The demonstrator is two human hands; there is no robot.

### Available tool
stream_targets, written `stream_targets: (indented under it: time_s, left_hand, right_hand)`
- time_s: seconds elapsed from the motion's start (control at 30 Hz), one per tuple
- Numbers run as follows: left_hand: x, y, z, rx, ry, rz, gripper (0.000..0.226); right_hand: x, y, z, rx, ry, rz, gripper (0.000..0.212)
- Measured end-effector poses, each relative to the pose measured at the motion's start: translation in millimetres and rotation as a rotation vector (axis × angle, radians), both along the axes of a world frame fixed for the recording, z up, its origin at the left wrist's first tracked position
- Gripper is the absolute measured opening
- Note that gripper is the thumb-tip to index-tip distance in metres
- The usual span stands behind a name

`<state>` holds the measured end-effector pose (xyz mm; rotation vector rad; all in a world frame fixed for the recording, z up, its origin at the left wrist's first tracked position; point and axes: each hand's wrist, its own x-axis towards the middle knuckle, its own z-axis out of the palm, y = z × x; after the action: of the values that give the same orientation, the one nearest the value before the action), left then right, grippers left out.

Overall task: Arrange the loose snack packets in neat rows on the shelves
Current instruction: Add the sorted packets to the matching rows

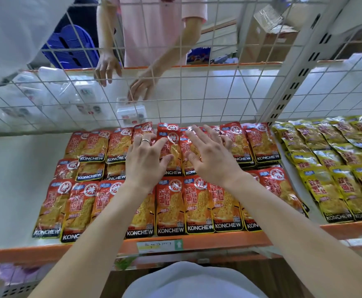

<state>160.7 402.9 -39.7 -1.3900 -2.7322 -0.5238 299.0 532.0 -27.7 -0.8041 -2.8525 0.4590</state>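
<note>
Left hand [144, 162] and right hand [211, 158]: flat, fingers spread, side by side, not touching each other. Both rest on red snack packets [171, 203] at 12 o'clock, back row. Red packets lie in 3 overlapping rows on shelf [197, 240]. Yellow packets [330, 186] at 3 o'clock.

Packet rows [171, 203] on shelf [14, 168]; second batch [334, 168] right.

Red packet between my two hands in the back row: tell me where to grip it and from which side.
Probably pinch the lower edge of the red packet, its KONCHEW band, coming from the front. It lies flat, neighbours crowd both long sides, and the wire grid closes off the back.
</note>
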Motion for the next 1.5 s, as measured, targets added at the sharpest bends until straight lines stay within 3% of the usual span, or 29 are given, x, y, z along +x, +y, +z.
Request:
stream_targets:
  time_s: [0.17, 0.8, 1.5]
  left_hand:
    - [-4, -1, -4, -0.052, 0.089, -0.011, 0.045]
    - [-5, -20, -2, 0.031, -0.045, -0.058, 0.048]
    - [24, -31, 34, 0.115, -0.062, -0.383, 0.058]
  right_hand:
    - [0, -2, -5, 0.014, -0.007, 0.003, 0.057]
    - [16, -27, 0, 0.023, -0.014, -0.119, 0.058]
    - [77, -77, 41, 0.112, 0.010, -0.396, 0.060]
